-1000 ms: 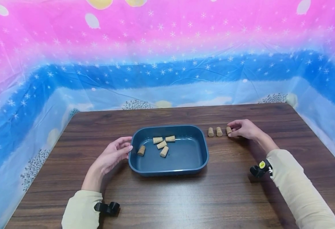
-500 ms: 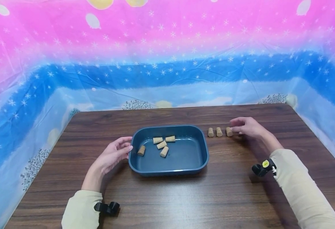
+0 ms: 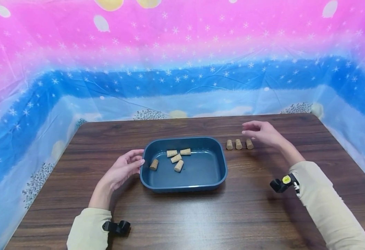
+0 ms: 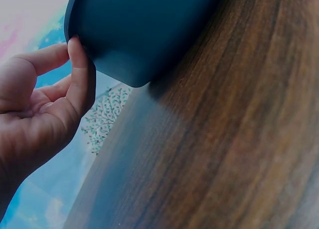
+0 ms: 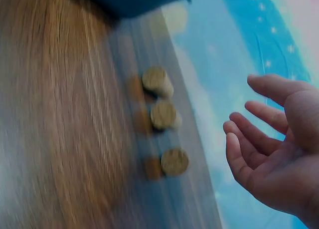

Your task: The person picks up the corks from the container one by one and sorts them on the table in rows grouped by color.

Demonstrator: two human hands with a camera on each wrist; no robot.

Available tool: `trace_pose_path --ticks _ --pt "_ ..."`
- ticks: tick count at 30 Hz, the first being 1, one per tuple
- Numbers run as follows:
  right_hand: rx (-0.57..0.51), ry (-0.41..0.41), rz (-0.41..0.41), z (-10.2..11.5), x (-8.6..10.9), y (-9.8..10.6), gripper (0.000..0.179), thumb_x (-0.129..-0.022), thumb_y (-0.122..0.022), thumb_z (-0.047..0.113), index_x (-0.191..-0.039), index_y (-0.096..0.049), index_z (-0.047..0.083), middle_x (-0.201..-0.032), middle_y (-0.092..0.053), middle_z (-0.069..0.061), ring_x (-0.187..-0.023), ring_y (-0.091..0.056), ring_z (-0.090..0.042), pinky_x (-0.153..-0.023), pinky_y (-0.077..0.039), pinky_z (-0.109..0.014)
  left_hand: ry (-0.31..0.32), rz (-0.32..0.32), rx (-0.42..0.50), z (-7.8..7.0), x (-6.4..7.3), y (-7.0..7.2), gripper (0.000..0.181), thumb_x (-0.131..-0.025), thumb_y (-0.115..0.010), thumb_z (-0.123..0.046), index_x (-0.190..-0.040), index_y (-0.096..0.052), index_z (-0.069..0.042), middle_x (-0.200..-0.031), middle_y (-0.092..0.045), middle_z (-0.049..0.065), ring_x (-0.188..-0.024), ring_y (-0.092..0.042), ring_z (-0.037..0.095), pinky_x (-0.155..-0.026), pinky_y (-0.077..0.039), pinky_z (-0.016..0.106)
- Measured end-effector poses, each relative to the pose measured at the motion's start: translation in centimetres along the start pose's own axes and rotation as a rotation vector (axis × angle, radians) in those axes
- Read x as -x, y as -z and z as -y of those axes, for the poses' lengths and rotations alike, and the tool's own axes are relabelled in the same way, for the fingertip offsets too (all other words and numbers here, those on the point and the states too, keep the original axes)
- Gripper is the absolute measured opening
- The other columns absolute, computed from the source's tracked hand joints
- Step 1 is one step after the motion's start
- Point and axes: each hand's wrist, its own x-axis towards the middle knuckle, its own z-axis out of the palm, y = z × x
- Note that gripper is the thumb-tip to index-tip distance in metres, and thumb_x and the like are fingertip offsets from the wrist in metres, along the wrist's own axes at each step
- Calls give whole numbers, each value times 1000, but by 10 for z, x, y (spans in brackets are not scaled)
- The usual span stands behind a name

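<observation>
A dark blue rectangular tub (image 3: 182,188) sits on the table, with several cork stoppers (image 3: 176,158) lying in it. My left hand (image 3: 124,168) pinches the tub's left rim, the thumb over the edge; the left wrist view shows thumb and finger meeting at the rim. To the right of the tub, three cork stoppers (image 3: 238,144) stand upright in a row, the rightmost one a little apart from the other two. Above and behind that row hovers my right hand (image 3: 263,133), its fingers relaxed and nothing between them, apart from the corks in the right wrist view (image 5: 274,139).
The wooden table (image 3: 182,222) carries the tub and corks. A pink and blue snowflake cloth (image 3: 182,76) hangs along its back and sides. Small black cameras are strapped to both wrists, one on the left sleeve (image 3: 88,227).
My right hand has let go of the rightmost cork, leaving it standing, then drawn back, risen and shifted left over the row. The left hand and tub have not moved.
</observation>
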Motion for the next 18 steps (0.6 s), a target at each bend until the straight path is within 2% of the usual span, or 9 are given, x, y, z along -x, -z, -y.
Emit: trace_pose_path --ticks 7,18 --pt "-21 43 -5 25 0 -21 46 -97 -60 21 -135 -50 -3 -126 -56 -24 -111 -58 -36 -90 -49 -50 -2 3 -1 0 0 0 55 -98 -58 -13 -144 -33 3 -117 -50 23 -90 -61 16 -82 -53 28" --pt "-34 112 -5 59 -2 -58 41 -99 -57 21 -132 -54 -2 -126 -58 -21 -113 -56 -33 -92 -48 -49 -15 11 -6 -2 1 0 53 -99 -55 -10 -144 -32 6 -115 -50 22 -89 -60 15 -81 -53 27"
